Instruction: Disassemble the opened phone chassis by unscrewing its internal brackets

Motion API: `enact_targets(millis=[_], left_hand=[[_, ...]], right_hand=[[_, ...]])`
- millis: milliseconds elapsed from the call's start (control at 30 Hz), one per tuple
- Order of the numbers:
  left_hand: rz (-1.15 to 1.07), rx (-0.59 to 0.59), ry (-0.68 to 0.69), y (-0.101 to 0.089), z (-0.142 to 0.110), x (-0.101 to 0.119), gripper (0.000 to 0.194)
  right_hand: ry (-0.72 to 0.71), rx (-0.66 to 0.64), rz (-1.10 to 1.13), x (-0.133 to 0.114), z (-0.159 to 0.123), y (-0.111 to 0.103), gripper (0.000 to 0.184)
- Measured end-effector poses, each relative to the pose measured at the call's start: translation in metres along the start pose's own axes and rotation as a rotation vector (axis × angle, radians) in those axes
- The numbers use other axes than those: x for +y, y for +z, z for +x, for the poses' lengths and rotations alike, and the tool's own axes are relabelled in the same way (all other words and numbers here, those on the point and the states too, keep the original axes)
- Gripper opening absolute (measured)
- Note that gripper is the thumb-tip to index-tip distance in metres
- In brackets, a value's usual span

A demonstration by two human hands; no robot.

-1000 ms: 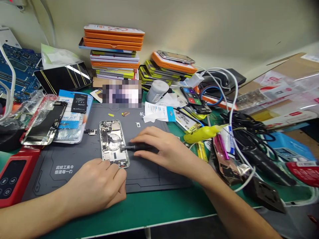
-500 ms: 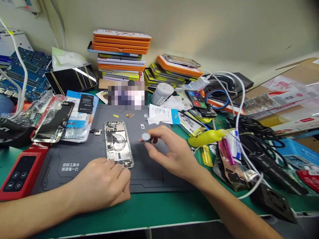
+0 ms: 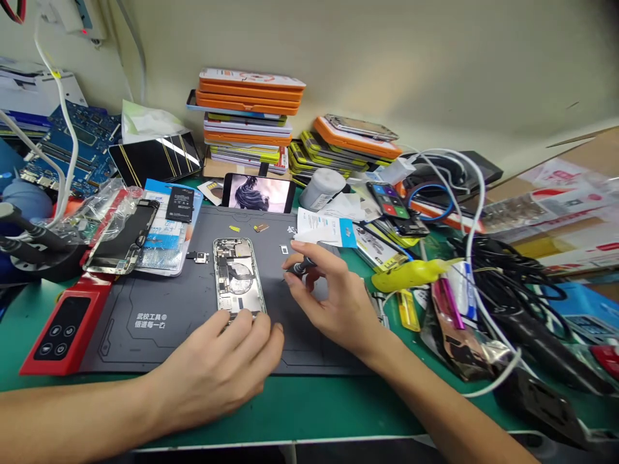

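Observation:
An opened phone housing point(image 3: 238, 276), its inner parts showing, lies on the dark grey work mat point(image 3: 145, 316). My left hand point(image 3: 227, 367) rests on the mat with its fingers spread flat against the housing's near end, holding nothing. My right hand point(image 3: 329, 293) hovers just right of the housing, fingers pinched round a small dark screwdriver point(image 3: 300, 265) whose tip points toward the mat. Loose small parts point(image 3: 261, 227) lie on the mat's far side.
A red device point(image 3: 62, 325) lies at the mat's left edge beside a phone screen point(image 3: 123, 235) and a battery pack point(image 3: 178, 203). A lit phone point(image 3: 258, 192) leans behind the mat under stacked orange cases point(image 3: 249, 87). Cables, a yellow tool point(image 3: 411, 274) and packets crowd the right.
My right hand lifted the screwdriver off the housing, turned it upright, and now holds it tip down beside the housing. My left hand's fingers uncurled and spread. The camera view shifted.

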State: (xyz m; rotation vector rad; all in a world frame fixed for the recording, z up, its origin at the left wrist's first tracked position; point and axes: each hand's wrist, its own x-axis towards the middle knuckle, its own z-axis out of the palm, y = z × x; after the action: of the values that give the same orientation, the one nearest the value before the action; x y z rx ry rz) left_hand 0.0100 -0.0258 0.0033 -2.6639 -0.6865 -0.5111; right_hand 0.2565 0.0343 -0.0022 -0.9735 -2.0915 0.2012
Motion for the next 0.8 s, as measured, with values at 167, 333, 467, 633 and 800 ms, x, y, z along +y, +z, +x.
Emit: enact_targets(millis=[167,333,467,633,800], left_hand=[[0.018,0.007,-0.021,0.004,-0.004,0.002,0.038],[-0.075,0.035,0.009,0.006,-0.005,-0.001,0.028],[-0.148,0.038,0.061,0.006,-0.002,-0.004,0.022],[-0.124,0.058,0.129,-0.005,0.004,-0.009,0.027],[-0.162,0.119,0.179,-0.024,0.011,-0.022,0.015]], right_hand=[[0.18,0.166,0.208,-0.008,0.006,0.002,0.058],[0.432,0.209,0.523,-0.024,0.018,-0.005,0.05],[0.455,0.184,0.626,-0.034,0.026,0.006,0.051],[0.361,0.189,0.69,-0.043,0.02,0.036,0.048],[0.296,0.201,0.677,-0.045,0.008,0.047,0.048]])
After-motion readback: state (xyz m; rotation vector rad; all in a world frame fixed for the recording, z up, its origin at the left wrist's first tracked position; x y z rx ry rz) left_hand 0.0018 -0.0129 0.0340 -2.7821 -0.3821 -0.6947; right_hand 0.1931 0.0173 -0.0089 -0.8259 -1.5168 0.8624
